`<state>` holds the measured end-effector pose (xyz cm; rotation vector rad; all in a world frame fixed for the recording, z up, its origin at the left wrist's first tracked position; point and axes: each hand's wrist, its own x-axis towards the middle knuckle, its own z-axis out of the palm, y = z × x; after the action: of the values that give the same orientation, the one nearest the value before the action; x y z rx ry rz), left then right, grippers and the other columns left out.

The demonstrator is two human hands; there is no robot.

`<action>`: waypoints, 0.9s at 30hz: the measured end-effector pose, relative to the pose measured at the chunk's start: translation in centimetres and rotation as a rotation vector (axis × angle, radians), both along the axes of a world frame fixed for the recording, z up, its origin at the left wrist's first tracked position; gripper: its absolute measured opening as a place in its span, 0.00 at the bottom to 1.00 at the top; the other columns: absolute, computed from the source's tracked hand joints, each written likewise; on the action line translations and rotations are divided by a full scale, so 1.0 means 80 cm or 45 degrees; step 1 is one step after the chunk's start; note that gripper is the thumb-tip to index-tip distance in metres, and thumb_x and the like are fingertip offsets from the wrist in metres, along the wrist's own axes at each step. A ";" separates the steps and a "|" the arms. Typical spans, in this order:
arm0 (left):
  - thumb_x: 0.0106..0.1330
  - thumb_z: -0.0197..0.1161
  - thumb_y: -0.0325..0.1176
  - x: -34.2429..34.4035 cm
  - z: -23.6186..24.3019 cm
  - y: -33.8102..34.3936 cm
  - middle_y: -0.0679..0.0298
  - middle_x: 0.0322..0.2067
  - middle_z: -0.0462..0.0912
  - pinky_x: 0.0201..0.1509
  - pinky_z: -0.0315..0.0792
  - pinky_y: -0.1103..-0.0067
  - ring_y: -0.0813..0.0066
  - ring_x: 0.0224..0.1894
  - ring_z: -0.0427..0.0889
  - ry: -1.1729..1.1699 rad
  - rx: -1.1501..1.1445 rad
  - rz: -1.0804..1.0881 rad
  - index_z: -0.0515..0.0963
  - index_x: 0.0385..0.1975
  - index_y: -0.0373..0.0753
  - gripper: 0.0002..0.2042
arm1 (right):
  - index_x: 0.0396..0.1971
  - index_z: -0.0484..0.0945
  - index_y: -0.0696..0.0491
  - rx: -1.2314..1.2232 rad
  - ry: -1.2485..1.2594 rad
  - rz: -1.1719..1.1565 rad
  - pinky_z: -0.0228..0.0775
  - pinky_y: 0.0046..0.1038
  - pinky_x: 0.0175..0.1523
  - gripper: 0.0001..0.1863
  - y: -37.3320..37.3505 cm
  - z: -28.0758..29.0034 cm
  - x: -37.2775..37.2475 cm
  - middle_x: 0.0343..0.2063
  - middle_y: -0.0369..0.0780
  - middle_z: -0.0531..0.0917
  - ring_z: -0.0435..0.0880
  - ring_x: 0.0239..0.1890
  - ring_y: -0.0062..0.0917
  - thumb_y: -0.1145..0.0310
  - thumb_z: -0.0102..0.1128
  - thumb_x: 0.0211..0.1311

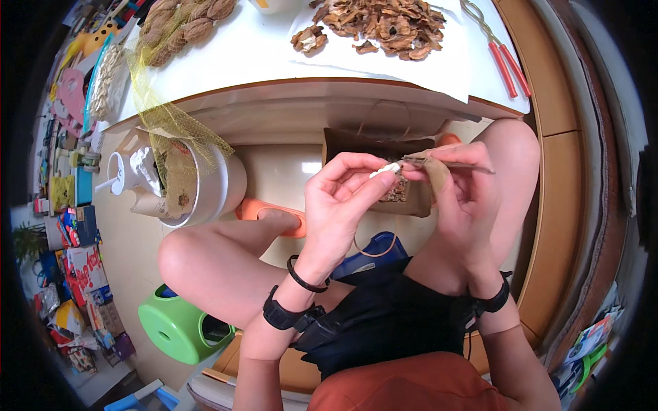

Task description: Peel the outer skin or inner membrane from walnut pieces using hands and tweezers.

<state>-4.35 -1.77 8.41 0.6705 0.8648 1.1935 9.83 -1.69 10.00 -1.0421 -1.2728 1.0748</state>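
Far left of frame: a cluttered floor strip of toys and boxes (75, 253), too small to tell apart.
Lower left: a green stool (179, 327) on the floor, beside the person's left knee.
Left of centre: a white bucket (205, 185) tipped on its side, yellow netting (161, 123) trailing from it up to the surface.
Upper left: brown fibre balls (185, 20) on the white surface (253, 55), lying in the netting.
Upper centre: a pile of dried bark pieces (384, 24) on white paper, well above the hands.
Left hand (339, 202): raised at frame centre, fingers (356, 168) curled close, thumb and forefinger pinching a small white piece (386, 168).
White piece: held at frame centre, between the two hands, touching the stick's tip.
Right hand (456, 195): just right of the left, fingers closed round a thin brown stick (449, 163) pointing left.
Below the hands: an open paper bag (391, 175) of brown bits, between the knees.
Upper right: red-handled tongs (504, 58) at the surface's edge.
Risk: the white piece is small and lightly pinched; a hard push from the stick could likely pop it loose into the bag or onto the floor.
Risk: the stick looks thin; bending it against the piece might snap it.
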 end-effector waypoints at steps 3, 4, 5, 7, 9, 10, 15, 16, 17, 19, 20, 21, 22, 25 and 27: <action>0.55 0.56 0.21 0.001 0.002 -0.001 0.61 0.30 0.77 0.40 0.71 0.85 0.78 0.35 0.77 0.038 0.005 0.018 0.71 0.33 0.32 0.06 | 0.32 0.65 0.63 -0.070 0.108 0.024 0.72 0.19 0.41 0.05 0.003 0.006 0.002 0.31 0.43 0.75 0.79 0.36 0.23 0.83 0.46 0.55; 0.55 0.56 0.21 0.000 0.001 0.000 0.60 0.30 0.77 0.40 0.71 0.85 0.79 0.34 0.77 0.019 -0.004 0.019 0.71 0.33 0.31 0.07 | 0.32 0.65 0.63 -0.066 0.108 0.021 0.72 0.19 0.41 0.05 0.003 0.007 0.003 0.31 0.43 0.75 0.79 0.36 0.23 0.83 0.46 0.55; 0.55 0.57 0.21 0.000 0.001 0.000 0.59 0.31 0.78 0.39 0.71 0.86 0.80 0.34 0.77 -0.001 -0.013 0.021 0.71 0.33 0.30 0.07 | 0.32 0.66 0.63 -0.052 0.053 0.011 0.72 0.19 0.41 0.06 0.001 0.008 0.005 0.31 0.42 0.75 0.78 0.36 0.23 0.84 0.47 0.54; 0.55 0.57 0.21 0.001 0.002 0.000 0.59 0.31 0.78 0.39 0.71 0.86 0.80 0.33 0.77 -0.009 -0.036 0.022 0.71 0.33 0.30 0.07 | 0.33 0.67 0.63 -0.039 0.004 0.001 0.72 0.18 0.41 0.06 -0.001 0.007 0.007 0.31 0.42 0.75 0.78 0.36 0.23 0.84 0.47 0.53; 0.55 0.57 0.21 0.001 0.002 0.000 0.58 0.30 0.78 0.39 0.71 0.86 0.79 0.33 0.77 -0.017 -0.062 0.026 0.71 0.32 0.31 0.06 | 0.33 0.69 0.62 0.072 -0.169 -0.069 0.72 0.19 0.40 0.08 -0.003 0.001 0.006 0.31 0.41 0.76 0.79 0.35 0.23 0.85 0.49 0.50; 0.55 0.57 0.21 0.001 0.002 0.000 0.58 0.30 0.78 0.39 0.71 0.86 0.79 0.33 0.78 -0.016 -0.063 0.023 0.70 0.31 0.31 0.06 | 0.33 0.69 0.62 0.070 -0.166 -0.067 0.72 0.19 0.40 0.08 -0.003 0.000 0.005 0.31 0.41 0.76 0.79 0.35 0.23 0.85 0.49 0.50; 0.55 0.55 0.21 0.000 0.002 -0.001 0.59 0.29 0.77 0.40 0.72 0.84 0.77 0.33 0.78 0.021 -0.031 0.025 0.70 0.29 0.32 0.04 | 0.32 0.70 0.61 0.300 -0.402 -0.079 0.72 0.21 0.38 0.11 -0.002 0.005 0.001 0.29 0.43 0.77 0.79 0.32 0.26 0.85 0.50 0.45; 0.55 0.55 0.20 0.000 0.003 -0.002 0.59 0.29 0.77 0.39 0.72 0.84 0.78 0.32 0.78 0.009 -0.030 0.030 0.70 0.29 0.32 0.04 | 0.31 0.71 0.61 0.331 -0.475 -0.081 0.72 0.22 0.37 0.11 -0.002 0.005 0.000 0.29 0.43 0.77 0.79 0.32 0.27 0.85 0.50 0.44; 0.55 0.56 0.20 0.000 0.003 -0.002 0.59 0.28 0.77 0.39 0.72 0.84 0.78 0.31 0.78 -0.002 -0.028 0.035 0.69 0.29 0.32 0.04 | 0.31 0.71 0.61 0.328 -0.471 -0.074 0.72 0.22 0.37 0.11 -0.002 0.003 0.000 0.29 0.43 0.77 0.79 0.32 0.27 0.85 0.50 0.44; 0.55 0.56 0.20 0.001 0.000 -0.003 0.58 0.28 0.78 0.39 0.72 0.85 0.78 0.31 0.78 0.008 -0.013 0.040 0.69 0.29 0.32 0.04 | 0.30 0.70 0.60 0.376 -0.545 -0.079 0.72 0.22 0.37 0.11 -0.002 0.002 0.000 0.29 0.44 0.77 0.79 0.31 0.29 0.86 0.50 0.43; 0.55 0.56 0.20 0.001 -0.001 -0.003 0.58 0.28 0.78 0.38 0.72 0.85 0.79 0.30 0.77 0.017 0.002 0.039 0.69 0.29 0.32 0.04 | 0.30 0.70 0.60 0.376 -0.542 -0.073 0.72 0.22 0.37 0.11 -0.002 0.002 0.000 0.29 0.44 0.77 0.79 0.31 0.29 0.86 0.50 0.43; 0.55 0.56 0.20 0.002 -0.001 -0.003 0.58 0.28 0.78 0.38 0.72 0.85 0.79 0.30 0.77 0.019 0.000 0.043 0.69 0.29 0.32 0.04 | 0.30 0.70 0.60 0.378 -0.558 -0.063 0.72 0.22 0.37 0.11 -0.002 0.002 0.000 0.29 0.44 0.77 0.79 0.31 0.29 0.86 0.50 0.43; 0.54 0.57 0.19 0.002 -0.001 -0.003 0.58 0.28 0.78 0.37 0.72 0.85 0.79 0.30 0.77 0.009 -0.009 0.048 0.69 0.28 0.31 0.05 | 0.30 0.70 0.60 0.380 -0.573 -0.053 0.72 0.23 0.37 0.12 -0.002 0.002 -0.001 0.29 0.45 0.76 0.79 0.31 0.29 0.86 0.50 0.42; 0.53 0.57 0.19 0.003 0.001 -0.002 0.59 0.27 0.77 0.36 0.72 0.86 0.80 0.30 0.77 0.004 -0.014 0.057 0.69 0.28 0.31 0.05 | 0.30 0.70 0.61 0.352 -0.496 -0.054 0.72 0.22 0.35 0.11 -0.002 0.004 -0.002 0.28 0.44 0.76 0.79 0.31 0.28 0.87 0.50 0.43; 0.53 0.57 0.19 0.004 0.000 -0.002 0.59 0.27 0.77 0.36 0.72 0.86 0.80 0.30 0.77 0.007 -0.007 0.058 0.69 0.28 0.31 0.05 | 0.30 0.69 0.61 0.293 -0.441 -0.047 0.72 0.21 0.35 0.10 -0.002 0.002 -0.002 0.28 0.43 0.76 0.79 0.32 0.26 0.86 0.50 0.46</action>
<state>-4.05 -1.93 8.45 0.6532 0.8917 1.2298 9.70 -1.87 10.18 -1.0993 -1.6053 0.7165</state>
